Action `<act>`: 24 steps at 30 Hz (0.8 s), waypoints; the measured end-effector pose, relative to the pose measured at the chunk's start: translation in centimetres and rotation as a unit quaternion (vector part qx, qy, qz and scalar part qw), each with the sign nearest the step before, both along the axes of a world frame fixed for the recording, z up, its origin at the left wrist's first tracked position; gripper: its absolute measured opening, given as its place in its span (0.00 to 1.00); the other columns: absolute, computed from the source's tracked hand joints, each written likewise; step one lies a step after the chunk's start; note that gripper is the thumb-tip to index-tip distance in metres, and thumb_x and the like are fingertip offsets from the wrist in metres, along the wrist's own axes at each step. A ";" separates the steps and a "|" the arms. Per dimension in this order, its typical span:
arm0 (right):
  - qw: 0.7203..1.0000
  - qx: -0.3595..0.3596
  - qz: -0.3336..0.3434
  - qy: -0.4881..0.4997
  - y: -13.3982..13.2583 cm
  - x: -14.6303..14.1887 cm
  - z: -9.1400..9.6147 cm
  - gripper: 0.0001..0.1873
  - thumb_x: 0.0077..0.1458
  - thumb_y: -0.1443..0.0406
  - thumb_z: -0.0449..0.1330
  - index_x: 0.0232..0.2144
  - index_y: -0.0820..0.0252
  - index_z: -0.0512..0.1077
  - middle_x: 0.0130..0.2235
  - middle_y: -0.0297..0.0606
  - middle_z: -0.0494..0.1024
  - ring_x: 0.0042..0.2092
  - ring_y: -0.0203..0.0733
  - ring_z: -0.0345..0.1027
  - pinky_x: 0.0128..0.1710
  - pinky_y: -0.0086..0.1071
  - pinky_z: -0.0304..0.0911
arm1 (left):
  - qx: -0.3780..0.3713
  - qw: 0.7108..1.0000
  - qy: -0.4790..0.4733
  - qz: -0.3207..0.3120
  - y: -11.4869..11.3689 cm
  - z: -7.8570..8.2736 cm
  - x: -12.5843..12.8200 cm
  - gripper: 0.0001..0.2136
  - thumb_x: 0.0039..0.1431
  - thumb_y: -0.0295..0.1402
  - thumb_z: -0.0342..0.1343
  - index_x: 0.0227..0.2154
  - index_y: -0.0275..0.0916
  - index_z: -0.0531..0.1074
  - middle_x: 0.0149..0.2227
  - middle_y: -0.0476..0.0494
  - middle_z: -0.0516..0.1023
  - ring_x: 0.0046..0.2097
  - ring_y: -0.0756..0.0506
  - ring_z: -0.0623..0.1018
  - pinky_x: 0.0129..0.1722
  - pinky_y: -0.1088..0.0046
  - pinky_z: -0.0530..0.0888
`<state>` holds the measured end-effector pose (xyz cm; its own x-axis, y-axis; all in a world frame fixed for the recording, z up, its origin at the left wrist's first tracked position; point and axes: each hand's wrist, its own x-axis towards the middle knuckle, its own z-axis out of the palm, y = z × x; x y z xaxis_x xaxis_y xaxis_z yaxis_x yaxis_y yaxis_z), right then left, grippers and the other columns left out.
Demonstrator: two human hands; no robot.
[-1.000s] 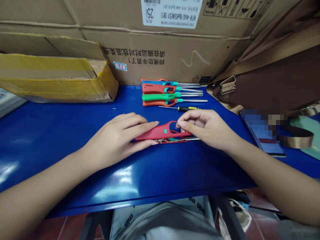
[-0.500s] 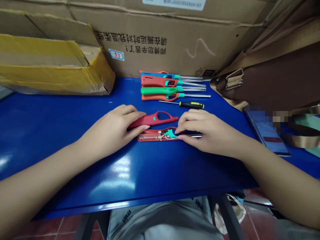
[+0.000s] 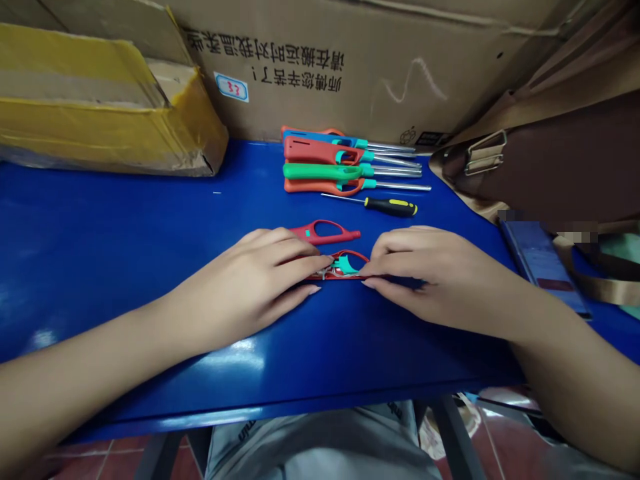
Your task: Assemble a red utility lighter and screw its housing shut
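An opened utility lighter (image 3: 346, 266) lies on the blue table, its red half-shell showing a turquoise trigger and thin wires. Its left part is hidden under my left hand (image 3: 267, 280), whose fingers lie over the handle with the thumb at the near edge. My right hand (image 3: 420, 277) pinches the neck end of the same lighter and covers the metal tube. Just behind lies the loose red cover half (image 3: 330, 233), partly hidden by my left fingers.
Several assembled lighters (image 3: 320, 171) lie stacked before a large cardboard box (image 3: 370, 87). Nearer is a black and yellow screwdriver (image 3: 393, 207). A yellow-taped carton (image 3: 195, 143) stands at left; a brown bag (image 3: 550, 167) and a phone (image 3: 545, 267) are at right.
My left hand has let go of the red cover half and moved right and nearer, onto the opened lighter. My right hand stays at its neck. The view has tilted down slightly.
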<state>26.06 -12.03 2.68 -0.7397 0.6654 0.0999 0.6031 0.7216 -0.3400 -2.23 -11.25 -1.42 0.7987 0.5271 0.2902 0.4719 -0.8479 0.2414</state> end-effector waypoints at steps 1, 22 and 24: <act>1.000 -0.001 -0.001 -0.003 -0.1 0.0 -0.1 0.09 0.67 0.67 0.59 0.40 0.55 0.81 0.40 0.38 0.81 0.41 0.43 0.75 0.41 0.38 0.66 | -0.005 1.000 -0.005 0.001 0.0 -0.1 0.0 0.14 0.74 0.36 0.52 0.58 0.43 0.74 0.57 0.40 0.79 0.58 0.39 0.77 0.58 0.57 0.72; 1.000 0.008 0.027 -0.007 -0.8 -0.1 -1.2 0.10 0.70 0.64 0.57 0.48 0.55 0.78 0.47 0.40 0.83 0.43 0.44 0.77 0.45 0.42 0.68 | -0.032 0.999 0.040 0.019 -0.8 0.7 -0.4 0.22 0.71 0.32 0.49 0.64 0.59 0.70 0.65 0.46 0.72 0.60 0.34 0.75 0.57 0.49 0.77; 1.000 0.003 0.029 -0.011 -0.8 -0.1 -1.2 0.10 0.70 0.64 0.57 0.48 0.55 0.78 0.48 0.40 0.83 0.44 0.44 0.77 0.47 0.42 0.68 | -0.032 0.999 0.038 0.017 -0.8 0.8 -0.4 0.22 0.71 0.32 0.49 0.64 0.59 0.71 0.66 0.47 0.72 0.60 0.34 0.76 0.56 0.48 0.77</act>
